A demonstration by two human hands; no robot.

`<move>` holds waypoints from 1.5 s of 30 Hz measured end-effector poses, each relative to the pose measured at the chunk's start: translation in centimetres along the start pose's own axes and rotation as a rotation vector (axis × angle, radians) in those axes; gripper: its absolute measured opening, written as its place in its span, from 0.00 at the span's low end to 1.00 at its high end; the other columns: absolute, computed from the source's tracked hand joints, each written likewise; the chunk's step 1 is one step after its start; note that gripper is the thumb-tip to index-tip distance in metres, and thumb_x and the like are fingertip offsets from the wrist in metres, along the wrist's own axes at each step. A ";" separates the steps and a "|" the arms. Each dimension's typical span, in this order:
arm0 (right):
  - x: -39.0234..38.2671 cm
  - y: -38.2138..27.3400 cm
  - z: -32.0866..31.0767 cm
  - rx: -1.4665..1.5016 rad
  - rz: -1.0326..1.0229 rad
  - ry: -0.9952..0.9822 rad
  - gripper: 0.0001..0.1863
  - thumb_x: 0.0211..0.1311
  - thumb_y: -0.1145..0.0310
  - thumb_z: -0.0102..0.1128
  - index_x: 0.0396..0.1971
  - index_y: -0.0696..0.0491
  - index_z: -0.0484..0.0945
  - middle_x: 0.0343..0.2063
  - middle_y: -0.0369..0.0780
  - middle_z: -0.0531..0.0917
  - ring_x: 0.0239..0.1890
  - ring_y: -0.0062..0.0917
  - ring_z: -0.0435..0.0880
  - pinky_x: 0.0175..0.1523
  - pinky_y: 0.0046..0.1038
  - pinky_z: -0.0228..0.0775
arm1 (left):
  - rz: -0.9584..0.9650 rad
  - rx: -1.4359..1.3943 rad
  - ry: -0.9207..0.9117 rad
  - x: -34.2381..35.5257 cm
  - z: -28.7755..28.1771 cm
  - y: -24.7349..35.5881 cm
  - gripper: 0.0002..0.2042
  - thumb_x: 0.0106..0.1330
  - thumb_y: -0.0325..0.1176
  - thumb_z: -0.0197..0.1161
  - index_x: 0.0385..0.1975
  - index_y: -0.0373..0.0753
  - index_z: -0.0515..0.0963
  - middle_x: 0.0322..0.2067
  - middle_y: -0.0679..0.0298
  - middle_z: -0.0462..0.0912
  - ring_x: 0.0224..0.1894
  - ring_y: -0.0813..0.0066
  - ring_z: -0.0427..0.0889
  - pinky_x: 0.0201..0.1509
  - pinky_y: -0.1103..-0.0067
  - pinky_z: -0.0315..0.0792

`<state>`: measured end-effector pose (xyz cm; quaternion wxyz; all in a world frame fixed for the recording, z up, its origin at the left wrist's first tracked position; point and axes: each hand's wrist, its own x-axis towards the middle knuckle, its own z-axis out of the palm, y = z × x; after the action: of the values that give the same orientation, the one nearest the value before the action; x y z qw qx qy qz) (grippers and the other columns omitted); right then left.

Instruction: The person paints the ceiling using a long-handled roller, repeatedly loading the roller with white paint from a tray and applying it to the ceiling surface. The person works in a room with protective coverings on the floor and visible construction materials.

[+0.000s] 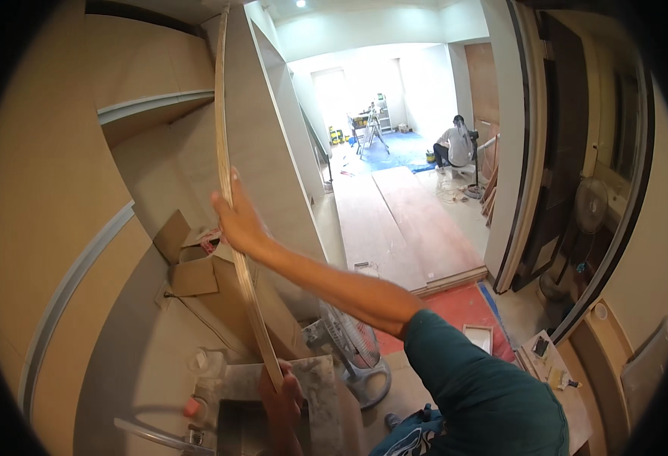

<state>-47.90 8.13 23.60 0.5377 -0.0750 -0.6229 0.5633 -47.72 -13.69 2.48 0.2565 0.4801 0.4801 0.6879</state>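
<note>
A long, thin piece of plywood (247, 292) stands nearly upright before me, its layered edge showing. It runs from the top of the view down to the lower middle, tilting slightly. My right hand (241, 220) reaches across from the right and grips it around mid-height. Lower down, my left hand (282, 391) is closed around its bottom end, partly shadowed. Just behind the plywood is an open cardboard box (197, 273) with things inside. Below my left hand lies a dusty board with a dark rectangular opening (246, 429).
Wood cabinets (147, 61) line the left. A floor fan (353, 342) stands close by. Large boards (402, 220) cover the floor ahead, beyond a red sheet (455, 315). Another person (455, 144) sits farther off near a stepladder (372, 133). A small worktable (558, 380) is at right.
</note>
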 end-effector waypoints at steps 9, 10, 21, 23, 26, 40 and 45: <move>-14.3 -2.5 1.7 0.051 0.048 -0.053 0.37 0.77 0.63 0.46 0.76 0.46 0.38 0.28 0.32 0.69 0.18 0.13 0.65 0.20 0.19 0.63 | -0.043 0.027 0.037 -13.3 -1.6 -5.0 0.19 0.74 0.49 0.54 0.47 0.37 0.73 0.17 0.71 0.69 0.18 0.83 0.67 0.20 0.81 0.62; -15.6 -2.4 1.9 0.041 0.024 -0.060 0.37 0.77 0.64 0.46 0.76 0.48 0.37 0.28 0.32 0.69 0.18 0.13 0.65 0.20 0.19 0.63 | -0.001 0.124 0.027 -14.6 -2.4 -6.9 0.19 0.74 0.49 0.54 0.47 0.37 0.74 0.17 0.71 0.69 0.18 0.84 0.67 0.20 0.82 0.62; -25.5 -3.6 4.8 0.020 -0.007 -0.054 0.39 0.76 0.67 0.47 0.75 0.57 0.35 0.32 0.34 0.71 0.21 0.12 0.67 0.22 0.17 0.63 | -0.141 0.215 0.084 -21.8 -4.9 -8.7 0.16 0.75 0.44 0.53 0.45 0.37 0.76 0.18 0.69 0.70 0.19 0.81 0.68 0.21 0.78 0.63; -26.6 -3.8 5.1 -0.037 -0.020 -0.060 0.39 0.76 0.67 0.47 0.75 0.59 0.35 0.33 0.35 0.71 0.21 0.12 0.67 0.23 0.18 0.64 | -0.147 0.221 0.085 -22.0 -4.7 -8.6 0.15 0.74 0.44 0.53 0.45 0.37 0.76 0.19 0.68 0.70 0.19 0.80 0.68 0.21 0.77 0.63; -26.3 -3.5 5.4 -0.077 -0.077 -0.081 0.39 0.75 0.66 0.47 0.74 0.60 0.36 0.34 0.36 0.71 0.21 0.13 0.69 0.23 0.18 0.65 | -0.154 0.213 0.095 -22.2 -4.6 -8.1 0.15 0.74 0.43 0.52 0.44 0.36 0.76 0.19 0.67 0.70 0.20 0.79 0.69 0.22 0.76 0.63; -11.3 -0.4 3.7 -0.090 -0.107 -0.035 0.34 0.75 0.62 0.48 0.72 0.51 0.43 0.20 0.32 0.69 0.16 0.14 0.67 0.18 0.21 0.64 | 0.031 0.468 0.306 -11.9 -3.7 -7.1 0.15 0.74 0.41 0.52 0.37 0.34 0.76 0.20 0.63 0.71 0.23 0.72 0.70 0.26 0.71 0.65; -3.5 1.0 2.9 -0.033 -0.134 0.029 0.20 0.74 0.61 0.51 0.59 0.49 0.60 0.20 0.32 0.67 0.16 0.15 0.66 0.17 0.22 0.64 | -0.089 -0.079 0.091 -3.4 -2.5 1.3 0.15 0.75 0.43 0.54 0.42 0.35 0.74 0.19 0.70 0.71 0.18 0.87 0.67 0.21 0.86 0.61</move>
<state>-49.16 4.29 21.40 0.5819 -0.0501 -0.6277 0.5146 -48.47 -18.05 2.05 0.2835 0.4161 0.4847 0.7152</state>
